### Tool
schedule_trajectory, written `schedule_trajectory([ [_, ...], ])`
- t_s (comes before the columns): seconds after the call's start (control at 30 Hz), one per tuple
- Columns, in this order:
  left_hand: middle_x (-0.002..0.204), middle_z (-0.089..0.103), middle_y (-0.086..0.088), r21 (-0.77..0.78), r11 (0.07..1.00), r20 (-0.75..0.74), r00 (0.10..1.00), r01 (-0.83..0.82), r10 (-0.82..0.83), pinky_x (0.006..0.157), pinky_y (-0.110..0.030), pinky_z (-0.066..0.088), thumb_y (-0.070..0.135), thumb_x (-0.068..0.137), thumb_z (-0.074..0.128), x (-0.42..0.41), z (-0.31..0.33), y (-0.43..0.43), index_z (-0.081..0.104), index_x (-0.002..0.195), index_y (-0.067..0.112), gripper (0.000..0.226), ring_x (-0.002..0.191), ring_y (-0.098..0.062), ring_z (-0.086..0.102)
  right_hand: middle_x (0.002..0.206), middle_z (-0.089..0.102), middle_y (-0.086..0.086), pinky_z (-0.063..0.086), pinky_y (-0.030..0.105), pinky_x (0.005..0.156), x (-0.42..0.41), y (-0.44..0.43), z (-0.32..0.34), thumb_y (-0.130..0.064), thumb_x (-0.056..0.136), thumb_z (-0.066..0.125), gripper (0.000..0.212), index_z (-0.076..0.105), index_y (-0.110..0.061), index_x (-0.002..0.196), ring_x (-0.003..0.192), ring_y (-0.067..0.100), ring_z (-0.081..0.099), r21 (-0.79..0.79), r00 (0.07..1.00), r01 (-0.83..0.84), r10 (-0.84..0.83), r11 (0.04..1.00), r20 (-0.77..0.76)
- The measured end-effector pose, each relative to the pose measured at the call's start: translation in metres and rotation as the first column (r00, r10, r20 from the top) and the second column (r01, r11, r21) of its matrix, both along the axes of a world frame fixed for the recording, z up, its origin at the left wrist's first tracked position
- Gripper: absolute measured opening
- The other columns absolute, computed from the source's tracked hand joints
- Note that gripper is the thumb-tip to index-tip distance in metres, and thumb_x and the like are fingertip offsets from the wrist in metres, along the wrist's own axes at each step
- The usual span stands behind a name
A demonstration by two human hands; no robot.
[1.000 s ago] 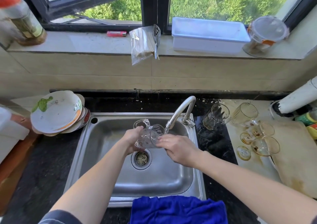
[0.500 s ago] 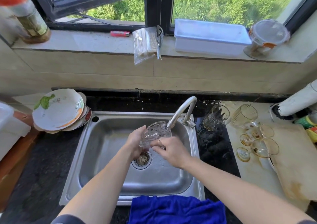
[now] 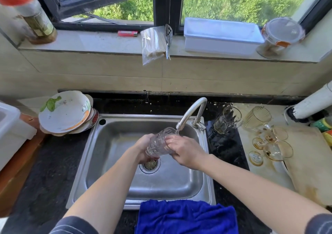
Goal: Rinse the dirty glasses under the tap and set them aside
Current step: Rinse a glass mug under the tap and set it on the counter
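Over the steel sink (image 3: 111,162) I hold a clear patterned glass (image 3: 160,142), tilted with its mouth up toward the tap spout (image 3: 181,124). Water runs from the spout onto the glass rim and my fingers. My left hand (image 3: 143,146) grips the glass from the left and underneath. My right hand (image 3: 185,150) grips its right side. Right of the sink stand a clear glass (image 3: 227,119) on the dark counter and an amber-tinted glass (image 3: 257,118). Two stained stemmed glasses (image 3: 276,148) lie on their sides there.
Stacked dirty plates (image 3: 66,112) sit left of the sink. A blue cloth (image 3: 186,216) hangs over the sink's front edge. A wooden board (image 3: 312,163) lies at the far right. The windowsill holds a white tub (image 3: 222,36), a bag of sticks (image 3: 154,43) and a jar (image 3: 282,36).
The glass has been turned from lying sideways to mouth-up under the spout. Both hands shifted around it and stayed over the drain.
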State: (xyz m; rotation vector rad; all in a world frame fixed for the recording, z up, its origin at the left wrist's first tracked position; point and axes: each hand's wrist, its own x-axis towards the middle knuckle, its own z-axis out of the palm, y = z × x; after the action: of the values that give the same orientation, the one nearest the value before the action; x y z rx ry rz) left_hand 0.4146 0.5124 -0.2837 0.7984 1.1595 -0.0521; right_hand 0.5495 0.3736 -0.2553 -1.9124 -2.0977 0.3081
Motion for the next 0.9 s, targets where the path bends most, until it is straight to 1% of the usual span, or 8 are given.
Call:
schedule_trajectory([
  [0.17, 0.089, 0.065, -0.008, -0.073, 0.997, 0.160, 0.986, -0.037, 0.049, 0.063, -0.030, 0.045, 0.053, 0.091, 0.047, -0.009, -0.003, -0.004, 0.064, 0.106, 0.015, 0.044, 0.068, -0.020, 0.058, 0.109, 0.074, -0.002, 0.051, 0.030, 0.090, -0.015, 0.009, 0.007, -0.028, 0.091, 0.063, 0.023, 0.075, -0.019, 0.108, 0.103, 0.012, 0.066, -0.162, 0.896, 0.219, -0.264, 0.962, -0.357],
  [0.27, 0.074, 0.063, -0.004, -0.063, 0.988, 0.166, 0.975, -0.142, 0.151, 0.057, -0.026, 0.035, 0.052, 0.086, 0.056, -0.007, -0.006, -0.012, 0.062, 0.105, 0.017, 0.040, 0.057, -0.017, 0.049, 0.108, 0.074, -0.004, 0.041, 0.005, 0.087, -0.030, 0.010, 0.011, -0.020, 0.089, 0.068, 0.019, 0.076, -0.015, 0.105, 0.101, 0.002, 0.065, -0.176, 0.775, 0.322, -0.366, 0.930, -0.516],
  [0.4, 0.058, 0.059, 0.004, 0.012, 0.995, 0.080, 0.992, -0.101, 0.100, 0.041, -0.017, 0.032, 0.050, 0.085, 0.056, -0.008, -0.001, -0.005, 0.060, 0.078, 0.020, 0.030, 0.042, -0.011, 0.048, 0.105, 0.074, 0.003, 0.050, 0.024, 0.090, -0.014, -0.008, 0.010, -0.021, 0.090, 0.066, 0.019, 0.074, -0.008, 0.102, 0.100, 0.012, 0.065, -0.127, 0.908, 0.169, -0.204, 0.977, -0.366],
  [0.5, 0.058, 0.053, 0.005, -0.026, 0.997, 0.036, 0.997, -0.066, 0.067, 0.042, -0.017, 0.031, 0.051, 0.079, 0.059, -0.007, -0.001, 0.000, 0.059, 0.073, 0.022, 0.030, 0.043, -0.012, 0.045, 0.129, 0.065, 0.003, 0.042, 0.033, 0.109, -0.001, -0.009, 0.005, -0.012, 0.088, 0.062, 0.037, 0.065, -0.008, 0.124, 0.128, 0.016, 0.052, -0.061, 0.990, 0.082, -0.088, 0.995, -0.109],
  [0.6, 0.054, 0.046, 0.005, -0.059, 0.998, 0.034, 0.999, -0.039, 0.041, 0.037, -0.014, 0.029, 0.048, 0.077, 0.059, -0.004, 0.002, -0.002, 0.056, 0.066, 0.021, 0.029, 0.037, -0.011, 0.040, 0.137, 0.058, -0.002, 0.043, 0.038, 0.108, -0.013, 0.005, 0.005, -0.013, 0.085, 0.057, 0.041, 0.064, -0.018, 0.125, 0.132, 0.013, 0.047, -0.196, 0.962, 0.148, -0.188, 0.969, -0.200],
  [0.7, 0.052, 0.052, 0.002, -0.102, 0.990, -0.033, 0.995, -0.096, 0.093, 0.032, -0.008, 0.024, 0.045, 0.087, 0.049, -0.014, 0.007, -0.003, 0.058, 0.070, 0.017, 0.034, 0.030, -0.011, 0.037, 0.125, 0.065, -0.005, 0.045, 0.035, 0.103, -0.007, 0.000, 0.005, -0.013, 0.088, 0.060, 0.024, 0.072, -0.016, 0.108, 0.122, 0.010, 0.053, -0.197, 0.874, 0.251, -0.309, 0.948, -0.376],
  [0.8, 0.065, 0.062, -0.009, -0.181, 0.970, -0.013, 0.986, -0.165, 0.165, 0.034, -0.009, 0.019, 0.040, 0.090, 0.041, -0.022, 0.004, -0.007, 0.063, 0.088, 0.009, 0.038, 0.033, -0.013, 0.037, 0.127, 0.057, -0.010, 0.041, 0.026, 0.100, 0.002, -0.008, 0.002, -0.028, 0.089, 0.067, 0.034, 0.064, -0.021, 0.123, 0.118, 0.007, 0.050, -0.175, 0.777, 0.457, -0.488, 0.872, -0.398],
  [0.9, 0.069, 0.062, -0.013, -0.245, 0.952, 0.007, 0.982, -0.183, 0.190, 0.037, -0.010, 0.019, 0.037, 0.091, 0.032, -0.017, 0.005, -0.013, 0.062, 0.093, 0.007, 0.042, 0.033, -0.014, 0.041, 0.118, 0.064, 0.000, 0.052, 0.030, 0.079, -0.002, 0.000, 0.002, -0.034, 0.092, 0.064, 0.034, 0.063, -0.013, 0.119, 0.104, 0.015, 0.061, -0.543, 0.395, 0.448, -0.702, 0.710, -0.593],
])
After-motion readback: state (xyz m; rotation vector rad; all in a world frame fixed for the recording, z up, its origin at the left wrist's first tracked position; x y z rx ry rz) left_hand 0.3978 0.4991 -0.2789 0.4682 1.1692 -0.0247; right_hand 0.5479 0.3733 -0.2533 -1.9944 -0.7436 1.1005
